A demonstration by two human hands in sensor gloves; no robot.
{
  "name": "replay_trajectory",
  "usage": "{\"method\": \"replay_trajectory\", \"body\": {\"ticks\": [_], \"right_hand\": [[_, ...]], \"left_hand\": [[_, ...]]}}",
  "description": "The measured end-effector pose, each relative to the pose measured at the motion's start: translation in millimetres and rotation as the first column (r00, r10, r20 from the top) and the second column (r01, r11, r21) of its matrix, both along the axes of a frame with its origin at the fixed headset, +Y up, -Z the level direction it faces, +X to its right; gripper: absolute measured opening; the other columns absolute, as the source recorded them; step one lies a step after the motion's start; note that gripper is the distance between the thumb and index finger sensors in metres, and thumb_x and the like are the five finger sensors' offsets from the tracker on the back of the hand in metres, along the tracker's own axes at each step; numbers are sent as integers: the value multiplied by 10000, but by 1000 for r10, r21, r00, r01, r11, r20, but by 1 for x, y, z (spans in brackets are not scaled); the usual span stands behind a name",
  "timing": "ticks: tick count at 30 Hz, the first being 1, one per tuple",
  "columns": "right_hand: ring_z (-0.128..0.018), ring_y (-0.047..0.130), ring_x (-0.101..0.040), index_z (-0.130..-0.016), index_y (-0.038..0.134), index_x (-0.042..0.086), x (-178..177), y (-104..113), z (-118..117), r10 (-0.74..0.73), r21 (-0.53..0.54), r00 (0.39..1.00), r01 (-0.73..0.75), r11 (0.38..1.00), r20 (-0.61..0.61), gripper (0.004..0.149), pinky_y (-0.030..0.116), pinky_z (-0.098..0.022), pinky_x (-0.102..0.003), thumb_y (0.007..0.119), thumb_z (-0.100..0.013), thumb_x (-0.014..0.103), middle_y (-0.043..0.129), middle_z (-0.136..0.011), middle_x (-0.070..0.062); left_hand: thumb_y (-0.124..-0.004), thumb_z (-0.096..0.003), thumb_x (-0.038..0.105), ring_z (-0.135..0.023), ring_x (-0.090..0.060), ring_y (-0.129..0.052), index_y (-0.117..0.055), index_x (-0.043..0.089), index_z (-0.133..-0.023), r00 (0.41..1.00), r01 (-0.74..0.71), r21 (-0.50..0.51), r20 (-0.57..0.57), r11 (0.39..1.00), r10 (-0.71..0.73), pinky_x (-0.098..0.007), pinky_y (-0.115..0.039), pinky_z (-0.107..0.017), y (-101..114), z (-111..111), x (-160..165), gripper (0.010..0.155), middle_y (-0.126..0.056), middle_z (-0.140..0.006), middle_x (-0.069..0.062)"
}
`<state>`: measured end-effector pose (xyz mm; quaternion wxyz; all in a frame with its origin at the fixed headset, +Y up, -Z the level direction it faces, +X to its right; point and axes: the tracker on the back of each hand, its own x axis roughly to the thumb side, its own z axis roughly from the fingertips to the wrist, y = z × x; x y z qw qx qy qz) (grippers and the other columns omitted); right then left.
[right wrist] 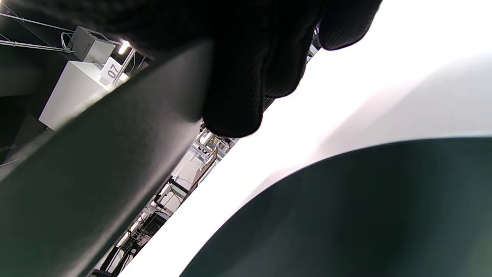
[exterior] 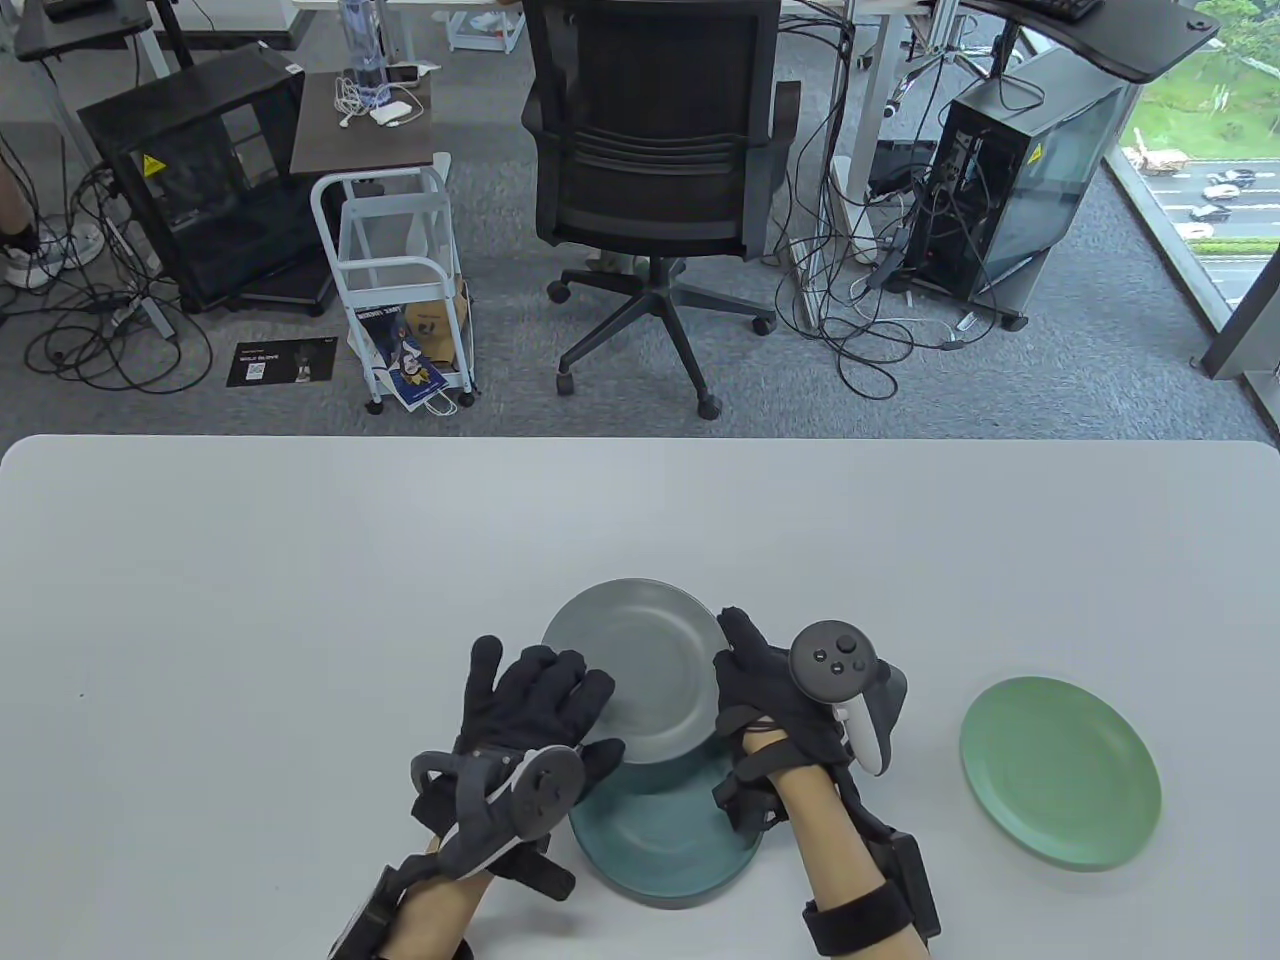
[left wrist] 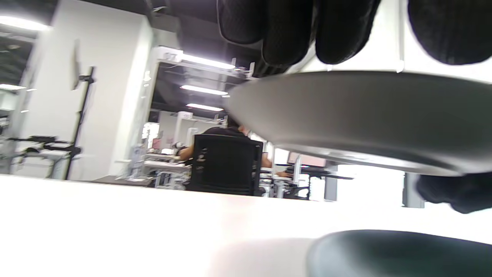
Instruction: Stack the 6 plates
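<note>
Both hands hold a grey plate (exterior: 640, 680) in the air over the far edge of a dark teal plate (exterior: 665, 835) that lies on the table. My left hand (exterior: 545, 715) grips the grey plate's left rim; my right hand (exterior: 765, 690) grips its right rim. In the left wrist view the grey plate's underside (left wrist: 365, 119) hangs above the teal plate's rim (left wrist: 399, 250), with my fingers (left wrist: 288, 34) over its top. In the right wrist view my fingers (right wrist: 246, 77) hold the grey plate (right wrist: 96, 161) above the teal plate (right wrist: 365, 215). A light green plate (exterior: 1060, 770) lies alone at the right.
The white table (exterior: 300, 600) ends at a far edge with an office chair (exterior: 650, 180) and a small white cart (exterior: 400, 280) behind it on the floor. Whether the teal plate is a single plate or a stack cannot be told.
</note>
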<state>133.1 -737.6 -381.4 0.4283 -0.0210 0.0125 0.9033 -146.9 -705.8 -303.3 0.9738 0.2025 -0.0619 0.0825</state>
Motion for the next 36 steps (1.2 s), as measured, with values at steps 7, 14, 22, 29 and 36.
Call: {"method": "replay_trajectory", "body": {"ticks": [7,14,22,29,36], "right_hand": [[-877,734,-251,-1018,605,189,-1,1,0,36,-16,998,-37,999,-43,487,489,-745,-550,685,-555,316,952,-698,19],[-884,728,-247,-1012,621,206,-4,-3,-3,34,-21,988,-38,999,-151,475,483,-749,-551,685,-554,316,951,-701,20],[-888,720,-250,-1006,633,206,-5,-4,-2,71,-18,959,-79,997,-276,467,473,-751,-554,682,-554,312,948,-702,9],[-895,708,-259,-995,661,221,5,-7,7,110,-26,950,-123,992,-293,452,471,-752,-555,683,-553,317,938,-721,6],[-1030,371,-346,-1050,584,284,19,9,15,431,51,891,-428,902,-144,604,310,-774,-585,782,-524,504,509,-1113,-61]], "left_hand": [[-767,-268,688,-1085,-89,-571,-655,492,-933,958,-213,-93,-213,973,189,-468,-163,-932,-19,-21,-57,703,-668,-1058,223],[-765,-284,682,-1084,-97,-578,-662,484,-936,925,-269,-170,-321,948,205,-470,-162,-927,-38,-32,-77,689,-681,-1054,216],[-764,-298,670,-1079,-96,-591,-677,483,-926,926,-252,-208,-336,945,173,-471,-174,-922,-46,-37,-76,661,-693,-1046,218],[-761,-303,666,-1069,-98,-608,-688,480,-920,925,-261,-206,-333,943,183,-473,-180,-918,-46,-37,-76,648,-703,-1040,215],[-760,-304,667,-1067,-99,-613,-696,480,-915,934,-225,-211,-324,951,149,-474,-186,-916,-47,-36,-73,642,-707,-1038,217]]}}
